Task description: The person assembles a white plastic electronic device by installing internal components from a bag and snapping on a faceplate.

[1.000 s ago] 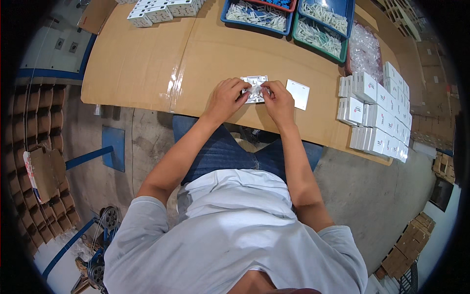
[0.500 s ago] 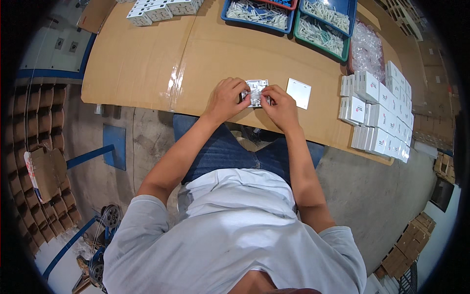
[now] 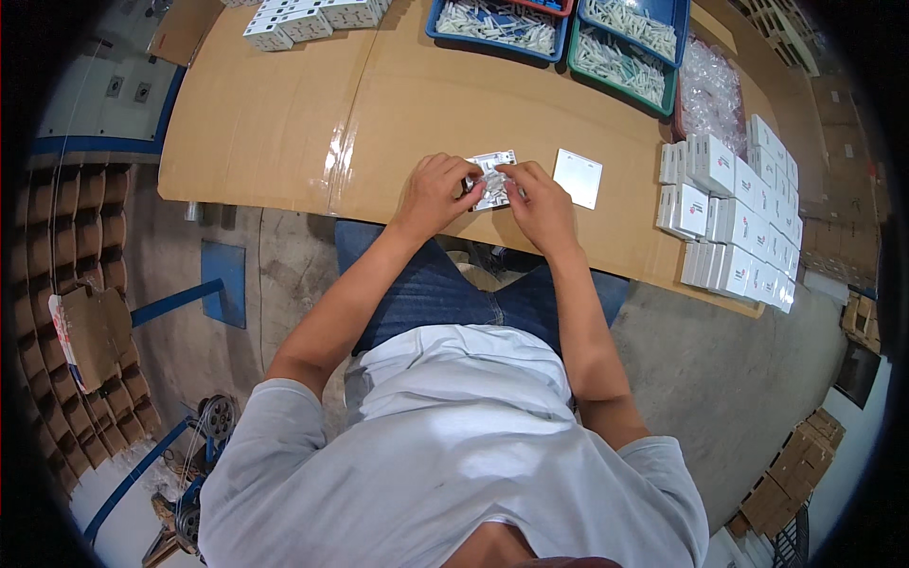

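A small white square plastic part (image 3: 492, 175) lies on the cardboard-covered table (image 3: 284, 123), back side up. My left hand (image 3: 434, 192) grips its left edge. My right hand (image 3: 542, 204) pinches a small clear plastic bag (image 3: 499, 182) against the part's right side. A white square faceplate (image 3: 578, 177) lies flat just to the right of my right hand.
Rows of small white boxes (image 3: 734, 222) stand at the table's right end. Blue (image 3: 497, 21) and green (image 3: 620, 59) bins of white parts sit at the far edge, with clear bags (image 3: 712, 90) beside them. More white boxes (image 3: 303, 14) are far left. Cardboard dividers (image 3: 71, 246) lie on the floor, left.
Both hands stay on the white part, and the fingers have shifted a little over the small clear bag. The faceplate to the right has not moved.
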Demonstrator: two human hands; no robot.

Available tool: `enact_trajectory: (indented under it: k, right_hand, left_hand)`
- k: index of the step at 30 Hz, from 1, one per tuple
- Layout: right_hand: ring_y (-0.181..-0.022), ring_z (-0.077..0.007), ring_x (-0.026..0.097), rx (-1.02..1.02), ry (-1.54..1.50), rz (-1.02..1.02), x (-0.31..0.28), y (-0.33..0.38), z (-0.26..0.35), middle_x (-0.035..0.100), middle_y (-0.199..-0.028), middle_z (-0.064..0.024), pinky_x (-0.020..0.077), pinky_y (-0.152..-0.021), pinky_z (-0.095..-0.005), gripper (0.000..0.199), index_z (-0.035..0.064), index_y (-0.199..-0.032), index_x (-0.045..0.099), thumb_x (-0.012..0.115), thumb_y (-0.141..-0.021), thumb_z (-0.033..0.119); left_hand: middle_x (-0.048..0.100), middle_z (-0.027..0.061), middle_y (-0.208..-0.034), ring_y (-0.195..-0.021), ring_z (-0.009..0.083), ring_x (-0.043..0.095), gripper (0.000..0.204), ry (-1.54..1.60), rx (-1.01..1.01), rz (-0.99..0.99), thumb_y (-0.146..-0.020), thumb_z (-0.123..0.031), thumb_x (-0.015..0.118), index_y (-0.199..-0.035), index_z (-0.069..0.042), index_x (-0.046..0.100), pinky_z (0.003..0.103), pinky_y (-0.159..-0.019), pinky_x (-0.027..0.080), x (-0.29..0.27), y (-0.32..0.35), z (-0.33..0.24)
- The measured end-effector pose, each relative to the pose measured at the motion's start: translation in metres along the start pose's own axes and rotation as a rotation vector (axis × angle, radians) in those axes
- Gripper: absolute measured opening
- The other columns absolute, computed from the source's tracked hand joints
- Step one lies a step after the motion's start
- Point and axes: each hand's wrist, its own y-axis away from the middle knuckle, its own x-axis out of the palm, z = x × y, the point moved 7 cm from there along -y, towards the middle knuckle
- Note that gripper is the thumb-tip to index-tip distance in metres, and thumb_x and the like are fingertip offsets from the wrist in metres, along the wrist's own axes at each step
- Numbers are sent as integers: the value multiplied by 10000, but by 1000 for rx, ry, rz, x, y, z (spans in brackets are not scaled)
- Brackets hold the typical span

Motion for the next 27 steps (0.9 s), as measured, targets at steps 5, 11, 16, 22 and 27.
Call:
enact_trajectory:
  k: [5,11,16,22,27]
  right_hand:
    - [-914,-285,697,-33,96,63,6,3,3,658,-1087,-48,556,-754,-392,253,180,-1113,771,650,-934,50]
    - [-915,-281,699,-45,100,7,5,4,2,638,-1097,-51,556,-744,-388,234,166,-1047,787,660,-915,19]
    - [-854,-254,684,71,17,-47,11,3,-9,616,-1117,-67,554,-730,-359,217,125,-1074,753,686,-901,14]
    - [-918,-299,695,315,-137,-104,12,-3,-41,645,-1028,-97,563,-782,-416,208,71,-1054,685,730,-852,92]
    - [-914,-316,701,446,-12,54,12,-15,-41,676,-955,-120,562,-772,-436,190,81,-1005,694,729,-834,156]
  left_hand:
    - [664,49,-880,-863,253,621,124,-29,3,56,-830,-167,788,-884,-85,712,398,-811,479,3,3,3]
    - [664,52,-925,-900,250,626,119,-13,56,49,-828,-172,787,-878,-84,725,389,-832,480,-1,2,-7]
    - [659,49,-957,-911,254,628,132,-13,-23,37,-827,-169,786,-910,-89,721,391,-847,475,0,0,-5]
    - [647,44,-948,-916,263,622,146,-43,-8,58,-831,-177,786,-934,-95,722,397,-851,469,6,3,-3]
    - [643,43,-991,-955,254,608,265,-72,18,126,-809,-299,822,-960,-99,735,405,-883,454,2,3,-11]
